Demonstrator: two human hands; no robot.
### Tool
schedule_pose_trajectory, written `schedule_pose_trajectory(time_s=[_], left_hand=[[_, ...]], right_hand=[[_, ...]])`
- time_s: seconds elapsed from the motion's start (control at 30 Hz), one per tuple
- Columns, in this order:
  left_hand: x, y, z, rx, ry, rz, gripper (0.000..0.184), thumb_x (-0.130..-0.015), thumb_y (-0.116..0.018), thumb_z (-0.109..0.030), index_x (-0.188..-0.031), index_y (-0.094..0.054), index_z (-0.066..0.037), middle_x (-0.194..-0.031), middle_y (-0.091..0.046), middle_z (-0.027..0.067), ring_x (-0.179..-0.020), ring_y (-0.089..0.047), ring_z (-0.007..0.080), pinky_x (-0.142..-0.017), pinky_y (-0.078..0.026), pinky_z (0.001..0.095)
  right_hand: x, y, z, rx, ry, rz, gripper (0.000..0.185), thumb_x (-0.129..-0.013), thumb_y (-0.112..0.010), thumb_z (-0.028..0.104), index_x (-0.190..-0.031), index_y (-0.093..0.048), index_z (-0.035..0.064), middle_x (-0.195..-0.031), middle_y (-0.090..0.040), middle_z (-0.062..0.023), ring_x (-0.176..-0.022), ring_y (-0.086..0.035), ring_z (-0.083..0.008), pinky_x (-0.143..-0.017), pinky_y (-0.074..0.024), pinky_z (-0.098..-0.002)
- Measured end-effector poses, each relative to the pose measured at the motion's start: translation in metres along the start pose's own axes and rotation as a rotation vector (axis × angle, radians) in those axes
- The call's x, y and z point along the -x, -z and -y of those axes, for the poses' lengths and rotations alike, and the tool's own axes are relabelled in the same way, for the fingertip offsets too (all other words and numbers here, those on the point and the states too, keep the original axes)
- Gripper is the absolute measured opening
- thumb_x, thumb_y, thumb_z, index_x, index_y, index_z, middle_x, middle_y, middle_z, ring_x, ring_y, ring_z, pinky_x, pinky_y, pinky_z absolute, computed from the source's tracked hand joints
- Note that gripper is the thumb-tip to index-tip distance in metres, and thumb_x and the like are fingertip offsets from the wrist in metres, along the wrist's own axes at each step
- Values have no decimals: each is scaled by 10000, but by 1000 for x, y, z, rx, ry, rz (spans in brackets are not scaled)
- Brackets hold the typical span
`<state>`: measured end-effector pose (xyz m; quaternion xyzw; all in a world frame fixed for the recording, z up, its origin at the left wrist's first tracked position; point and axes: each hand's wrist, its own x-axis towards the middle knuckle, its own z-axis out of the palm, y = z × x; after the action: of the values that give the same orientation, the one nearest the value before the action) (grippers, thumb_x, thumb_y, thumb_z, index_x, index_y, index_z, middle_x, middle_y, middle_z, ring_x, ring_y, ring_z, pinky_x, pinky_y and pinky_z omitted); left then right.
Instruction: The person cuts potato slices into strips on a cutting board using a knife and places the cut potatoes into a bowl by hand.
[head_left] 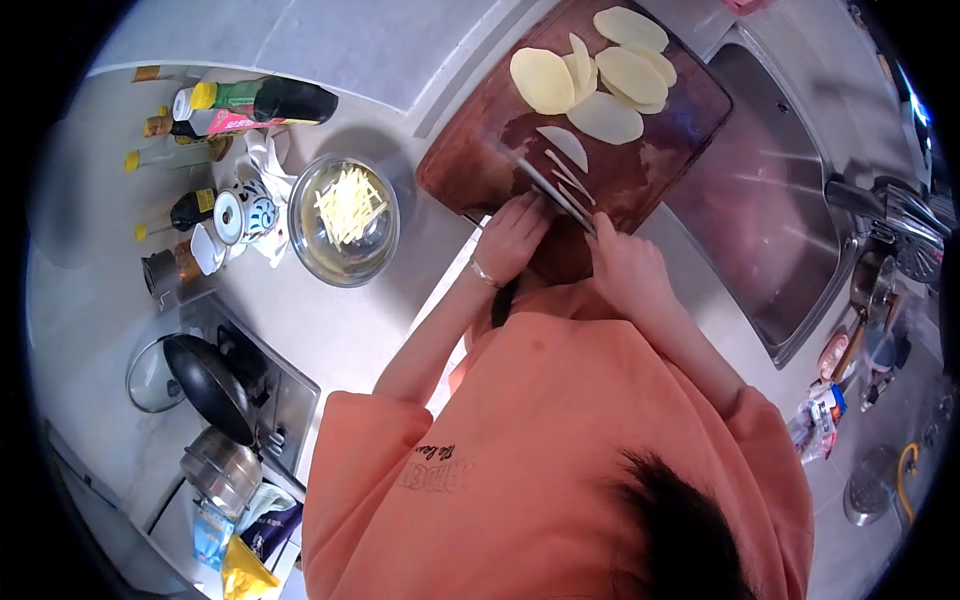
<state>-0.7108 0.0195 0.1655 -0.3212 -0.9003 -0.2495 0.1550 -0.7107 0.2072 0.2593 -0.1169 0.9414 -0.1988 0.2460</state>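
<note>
My right hand (630, 265) grips a kitchen knife (556, 190), its blade pointing away to the upper left over the brown cutting board (480, 115). Right beside the blade, my left hand (515, 235) presses down with bent fingers; whatever lies under them is hidden. Several thin potato strips (568, 178) lie along the blade's other side, near a half-round potato slice (563, 146). Farther up the board are several oval potato slices (605, 118), some overlapping. Left of the board, a glass bowl (297, 235) holds a heap of cut potato strips (349, 205).
A steel sink (760, 200) with a faucet (880, 212) adjoins the board on the right. Bottles (290, 101) and a patterned jar (246, 212) stand at the left. A black wok (210, 388) and steel pot (222, 470) are at lower left.
</note>
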Motion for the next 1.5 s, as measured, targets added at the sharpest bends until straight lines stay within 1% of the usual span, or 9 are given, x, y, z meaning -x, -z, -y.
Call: schedule_pose_trajectory(time_s=[0.4, 0.5, 0.6, 0.9, 1.0, 1.07, 1.3, 1.37, 1.5], left_hand=[[4, 1, -1, 15, -7, -16, 351, -689, -513, -88, -1013, -592, 23, -1054, -574, 131, -1021, -543, 297, -892, -458, 364], [-1, 3, -1, -10, -6, -11, 341, -691, -513, -85, -1003, -595, 25, -1061, -574, 132, -1026, -543, 295, -888, -461, 360], [1, 4, -1, 12, -16, -63, 318, -683, -543, -72, -983, -609, 12, -1037, -595, 155, -974, -574, 318, -824, -493, 400], [10, -2, 2, -8, -24, -47, 375, -694, -511, -84, -1042, -590, 33, -1074, -573, 135, -1015, -554, 280, -890, -462, 363], [2, 2, 1, -31, 1, -55, 375, -696, -514, -90, -1046, -591, 19, -1070, -574, 126, -1020, -551, 265, -895, -458, 359], [-6, 10, 0, 17, -3, -64, 265, -682, -550, -41, -933, -619, 9, -966, -601, 134, -941, -583, 299, -815, -494, 376], [-44, 7, 14, -15, -97, 118, 293, -714, -583, -85, -1000, -601, -25, -1006, -584, 93, -950, -578, 265, -811, -489, 343], [-70, 9, 16, 138, -128, 109, 262, -706, -598, -134, -945, -599, -29, -955, -566, 73, -904, -562, 235, -807, -480, 336], [-97, 12, 40, 47, -16, 77, 219, -733, -663, -143, -943, -631, -90, -945, -574, 58, -902, -562, 246, -769, -481, 338]], right_hand=[[5, 3, 4, 12, 19, -8, 150, -886, -441, 167, -963, -439, 38, -640, -593, -186, -598, -593, -384, -538, -473, -484], [-1, -2, 0, -48, 79, -146, 149, -881, -448, 166, -957, -442, 39, -641, -595, -183, -587, -591, -381, -533, -473, -481], [4, 1, -4, -76, 72, -127, 142, -881, -451, 170, -937, -442, 39, -634, -593, -180, -571, -587, -378, -526, -470, -478], [6, 7, 2, 32, 74, -13, 148, -867, -470, 160, -940, -448, 34, -625, -591, -174, -581, -600, -362, -530, -470, -477], [-2, -3, -1, -1, 78, -77, 149, -869, -475, 170, -934, -446, 38, -624, -592, -178, -583, -596, -372, -525, -468, -478], [-4, -6, -7, -99, 98, -192, 157, -881, -470, 184, -936, -444, 38, -623, -590, -184, -577, -584, -386, -518, -460, -482], [-4, 31, -16, -128, 36, -372, 160, -894, -486, 192, -939, -459, 40, -604, -571, -202, -579, -572, -396, -514, -436, -499], [-4, 40, -23, -160, 30, -464, 169, -892, -499, 192, -947, -475, 34, -603, -566, -207, -580, -568, -399, -514, -432, -497], [-1, 50, -26, -165, 18, -493, 176, -895, -494, 193, -960, -484, 29, -612, -570, -206, -580, -564, -402, -517, -432, -495]])
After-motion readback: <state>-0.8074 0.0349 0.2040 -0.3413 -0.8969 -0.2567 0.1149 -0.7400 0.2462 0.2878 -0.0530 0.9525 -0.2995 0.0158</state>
